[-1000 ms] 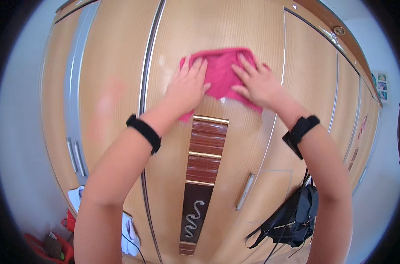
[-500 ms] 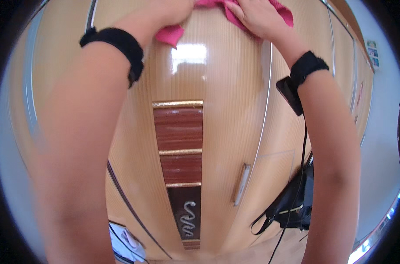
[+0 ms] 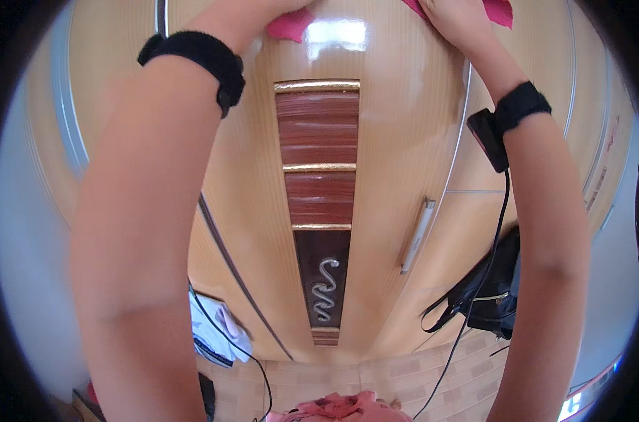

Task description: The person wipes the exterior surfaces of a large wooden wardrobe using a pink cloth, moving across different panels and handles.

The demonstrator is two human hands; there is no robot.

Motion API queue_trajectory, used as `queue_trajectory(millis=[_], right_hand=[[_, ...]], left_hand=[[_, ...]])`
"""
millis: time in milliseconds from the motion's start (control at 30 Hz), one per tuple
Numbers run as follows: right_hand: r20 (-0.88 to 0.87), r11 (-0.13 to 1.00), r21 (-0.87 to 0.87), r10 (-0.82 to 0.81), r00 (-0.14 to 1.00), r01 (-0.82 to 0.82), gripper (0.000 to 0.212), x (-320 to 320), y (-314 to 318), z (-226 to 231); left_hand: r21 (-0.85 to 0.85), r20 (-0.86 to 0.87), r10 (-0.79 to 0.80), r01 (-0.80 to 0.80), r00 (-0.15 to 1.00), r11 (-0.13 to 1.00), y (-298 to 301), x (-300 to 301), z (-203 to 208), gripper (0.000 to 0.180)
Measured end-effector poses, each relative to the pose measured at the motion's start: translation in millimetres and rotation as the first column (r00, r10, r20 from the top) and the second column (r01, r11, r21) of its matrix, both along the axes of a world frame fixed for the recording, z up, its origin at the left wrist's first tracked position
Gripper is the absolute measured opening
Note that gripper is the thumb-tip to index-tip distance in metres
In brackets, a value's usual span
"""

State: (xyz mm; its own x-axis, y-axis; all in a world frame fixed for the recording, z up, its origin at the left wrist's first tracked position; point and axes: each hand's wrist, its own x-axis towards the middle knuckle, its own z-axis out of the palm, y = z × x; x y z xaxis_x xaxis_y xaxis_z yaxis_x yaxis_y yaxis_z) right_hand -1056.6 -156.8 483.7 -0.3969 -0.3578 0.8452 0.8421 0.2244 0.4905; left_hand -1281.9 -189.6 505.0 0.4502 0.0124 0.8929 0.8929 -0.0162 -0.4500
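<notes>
Both my arms reach up against a glossy light-wood cabinet door (image 3: 393,126). At the top edge of the picture, my left hand (image 3: 281,4) presses a pink cloth (image 3: 289,27), whose corner hangs out below the hand. My right hand (image 3: 454,20) is on the same door further right, with pink fabric showing on both sides of it. The fingers of both hands are mostly cut off by the picture's edge. Below the hands runs a decorative strip (image 3: 319,126) of reddish-brown and dark panels with gold bands and a silver squiggle.
A silver door handle (image 3: 418,235) is at the door's lower right. A black bag (image 3: 492,299) lies low at right, pale folded fabric (image 3: 221,327) low at left. Black cables (image 3: 467,316) hang by both arms. Tiled floor (image 3: 397,373) shows below.
The view has tilted down, showing more floor and pink clothing at the bottom. Against the door, both hands and the cloth have slid downward, nearer the top gold band.
</notes>
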Motion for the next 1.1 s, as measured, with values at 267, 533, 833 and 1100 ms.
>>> queue_trajectory(millis=[267, 533, 833, 1100], right_hand=[[-0.002, 0.980, -0.110, 0.169, 0.986, -0.168, 0.040, -4, -17, -64], [-0.068, 0.944, -0.176, 0.272, 0.960, -0.280, 0.052, -11, -9, -132], [-0.115, 0.934, -0.355, 0.007, 0.993, -0.048, 0.040, -48, -48, -219], [-0.083, 0.914, -0.403, 0.018, 0.996, -0.050, 0.036, -59, -54, -282]], left_hand=[[0.025, -0.070, -0.126, 0.128, 0.990, 0.991, -22, -2, -59, 0.051], [-0.042, -0.078, -0.154, 0.151, 0.985, 0.988, -32, 1, -109, 0.051], [-0.057, 0.000, -0.153, 0.153, 0.988, 0.987, -29, -6, -175, 0.045], [-0.036, -0.027, -0.141, 0.140, 0.990, 0.990, -30, -25, -223, 0.036]])
